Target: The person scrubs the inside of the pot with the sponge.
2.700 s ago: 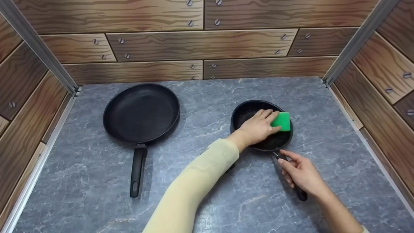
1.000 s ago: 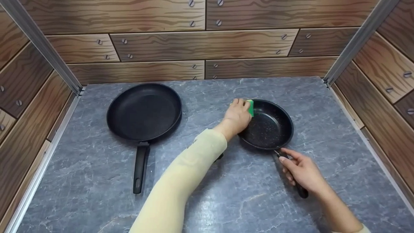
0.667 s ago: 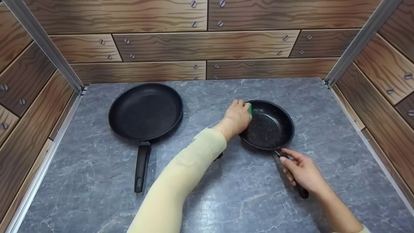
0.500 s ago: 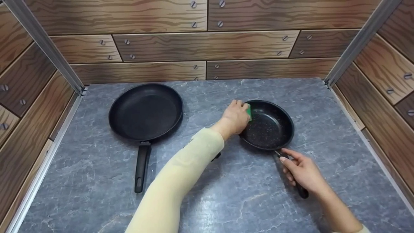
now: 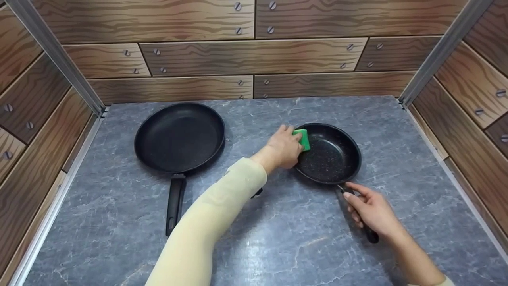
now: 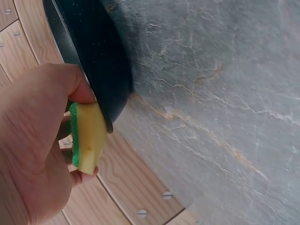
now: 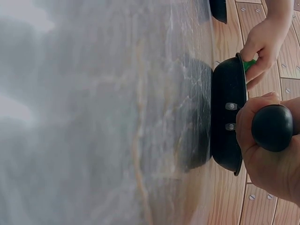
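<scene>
A small black frying pan [image 5: 327, 157] with a speckled inside stands at the right of the table. My left hand [image 5: 283, 147] holds a green and yellow sponge [image 5: 304, 140] at the pan's left rim. In the left wrist view the yellow layer of the sponge [image 6: 91, 136] faces the rim, and the green layer lies toward the palm. My right hand [image 5: 371, 210] grips the small pan's black handle [image 5: 371, 235], its rounded end showing in the right wrist view. A larger black frying pan [image 5: 180, 137] rests at the left, untouched, its handle [image 5: 174, 202] pointing toward me.
The grey marbled table [image 5: 254, 254] is bounded by wood-print panels [image 5: 198, 59] at the back and both sides. Metal posts [image 5: 440, 51] stand at the back corners. My left sleeve [image 5: 206, 222] overlaps the end of the large pan's handle.
My left hand has carried the sponge from the small pan's right inside across to its left rim, then drawn slightly left and nearer. My right hand keeps its grip; both pans stay in place.
</scene>
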A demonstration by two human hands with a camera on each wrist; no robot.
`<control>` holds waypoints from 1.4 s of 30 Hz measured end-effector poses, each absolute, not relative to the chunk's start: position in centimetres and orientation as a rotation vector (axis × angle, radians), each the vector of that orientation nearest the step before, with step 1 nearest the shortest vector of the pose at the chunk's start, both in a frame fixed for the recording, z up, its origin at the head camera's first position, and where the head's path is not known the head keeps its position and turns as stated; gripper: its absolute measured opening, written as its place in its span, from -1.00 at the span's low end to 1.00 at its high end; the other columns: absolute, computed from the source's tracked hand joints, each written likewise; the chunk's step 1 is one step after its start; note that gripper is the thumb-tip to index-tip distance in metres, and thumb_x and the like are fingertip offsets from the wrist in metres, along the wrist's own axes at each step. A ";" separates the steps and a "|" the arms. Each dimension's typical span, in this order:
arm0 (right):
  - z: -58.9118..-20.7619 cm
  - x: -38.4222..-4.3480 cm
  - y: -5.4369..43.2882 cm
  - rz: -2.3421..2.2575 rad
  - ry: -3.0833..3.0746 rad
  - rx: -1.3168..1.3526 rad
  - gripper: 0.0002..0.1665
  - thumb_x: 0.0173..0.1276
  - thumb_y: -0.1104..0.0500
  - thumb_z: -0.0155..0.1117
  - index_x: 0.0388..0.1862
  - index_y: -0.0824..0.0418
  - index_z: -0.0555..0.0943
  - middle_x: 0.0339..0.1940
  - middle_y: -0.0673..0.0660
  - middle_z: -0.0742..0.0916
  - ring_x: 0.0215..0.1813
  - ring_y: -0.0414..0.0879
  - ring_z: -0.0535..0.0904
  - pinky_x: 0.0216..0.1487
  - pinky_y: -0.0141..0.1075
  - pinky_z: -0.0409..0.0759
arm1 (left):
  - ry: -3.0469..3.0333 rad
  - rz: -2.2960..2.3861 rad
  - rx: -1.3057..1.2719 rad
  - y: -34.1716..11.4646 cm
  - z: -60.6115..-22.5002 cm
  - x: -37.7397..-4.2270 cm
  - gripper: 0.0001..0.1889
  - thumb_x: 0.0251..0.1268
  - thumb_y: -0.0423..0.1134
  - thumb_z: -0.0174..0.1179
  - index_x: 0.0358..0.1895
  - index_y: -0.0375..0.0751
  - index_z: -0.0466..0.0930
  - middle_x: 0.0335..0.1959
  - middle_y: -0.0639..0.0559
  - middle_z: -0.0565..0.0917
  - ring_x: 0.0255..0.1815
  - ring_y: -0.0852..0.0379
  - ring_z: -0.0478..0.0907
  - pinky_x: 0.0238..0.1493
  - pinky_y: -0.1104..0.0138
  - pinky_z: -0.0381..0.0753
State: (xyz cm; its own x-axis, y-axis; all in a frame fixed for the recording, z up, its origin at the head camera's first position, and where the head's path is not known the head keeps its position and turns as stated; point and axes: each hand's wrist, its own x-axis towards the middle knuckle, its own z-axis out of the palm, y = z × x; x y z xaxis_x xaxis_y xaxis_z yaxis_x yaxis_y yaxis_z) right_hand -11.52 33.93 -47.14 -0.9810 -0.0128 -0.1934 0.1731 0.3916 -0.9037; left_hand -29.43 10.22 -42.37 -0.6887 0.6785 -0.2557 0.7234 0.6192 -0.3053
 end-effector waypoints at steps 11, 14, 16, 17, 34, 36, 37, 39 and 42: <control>-47.2 -11.5 33.9 -1.656 2.470 0.158 -0.35 0.67 0.18 0.21 0.59 0.43 0.32 -0.46 0.19 0.66 -0.64 -0.18 0.48 -0.67 -0.32 0.57 | 2.721 -0.528 1.243 9.9 -42.6 -28.7 -0.52 0.62 0.08 -0.02 0.38 0.01 0.65 0.50 -0.05 0.45 0.54 -0.23 0.23 0.57 -0.06 0.17; -47.2 -11.5 33.8 -1.658 2.467 0.158 -0.35 0.67 0.19 0.20 0.59 0.43 0.32 -0.46 0.19 0.66 -0.65 -0.17 0.48 -0.67 -0.32 0.57 | 2.725 -0.518 1.260 9.9 -42.8 -28.5 -0.52 0.63 0.09 -0.03 0.36 -0.02 0.66 0.47 -0.06 0.48 0.54 -0.23 0.24 0.57 -0.05 0.18; -47.2 -11.5 33.8 -1.649 2.470 0.158 -0.35 0.68 0.18 0.20 0.59 0.43 0.32 -0.46 0.19 0.66 -0.64 -0.17 0.48 -0.66 -0.32 0.57 | 2.727 -0.519 1.275 9.8 -42.8 -28.3 -0.52 0.63 0.09 -0.05 0.35 -0.01 0.66 0.42 -0.05 0.53 0.50 -0.22 0.27 0.55 -0.03 0.19; -47.1 -11.5 33.8 -1.643 2.473 0.157 -0.35 0.68 0.18 0.20 0.60 0.42 0.32 -0.45 0.20 0.66 -0.64 -0.17 0.48 -0.65 -0.32 0.57 | 2.730 -0.519 1.282 9.8 -42.9 -28.2 -0.52 0.63 0.10 -0.05 0.34 -0.01 0.67 0.39 -0.05 0.55 0.47 -0.21 0.29 0.54 -0.02 0.21; -47.2 -11.4 33.7 -1.659 2.471 0.143 -0.35 0.68 0.19 0.20 0.60 0.43 0.32 -0.46 0.22 0.66 -0.64 -0.17 0.49 -0.66 -0.31 0.59 | 2.723 -0.395 1.350 9.3 -42.8 -26.7 -0.54 0.62 0.10 -0.08 0.28 0.07 0.70 0.22 -0.06 0.65 0.27 -0.16 0.41 0.42 -0.02 0.35; -47.2 -11.5 33.8 -1.655 2.474 0.142 -0.35 0.68 0.18 0.20 0.60 0.43 0.32 -0.45 0.22 0.66 -0.64 -0.17 0.49 -0.66 -0.31 0.59 | 2.720 -0.380 1.354 9.3 -42.8 -26.6 -0.54 0.62 0.09 -0.09 0.26 0.06 0.71 0.21 -0.06 0.66 0.24 -0.16 0.43 0.39 -0.02 0.38; -47.2 -11.5 33.8 -1.656 2.472 0.142 -0.35 0.67 0.19 0.20 0.60 0.43 0.32 -0.45 0.23 0.66 -0.64 -0.17 0.49 -0.66 -0.30 0.59 | 2.720 -0.374 1.360 9.3 -42.8 -26.5 -0.55 0.62 0.09 -0.09 0.25 0.06 0.71 0.19 -0.06 0.67 0.22 -0.15 0.44 0.36 0.00 0.40; -47.1 -11.5 33.8 -1.643 2.476 0.142 -0.34 0.68 0.18 0.20 0.60 0.43 0.32 -0.45 0.23 0.66 -0.64 -0.17 0.49 -0.65 -0.30 0.60 | 2.720 -0.359 1.368 9.3 -42.8 -26.3 -0.55 0.61 0.08 -0.09 0.21 0.06 0.73 0.16 -0.05 0.69 0.18 -0.14 0.46 0.29 0.03 0.44; -47.1 -11.4 33.8 -1.631 2.480 0.149 -0.35 0.68 0.17 0.20 0.60 0.42 0.32 -0.45 0.23 0.67 -0.63 -0.16 0.50 -0.65 -0.30 0.60 | 2.719 -0.332 1.382 9.4 -42.9 -26.0 -0.56 0.59 0.08 -0.09 0.18 0.06 0.73 0.11 -0.04 0.71 0.13 -0.12 0.47 0.19 0.07 0.46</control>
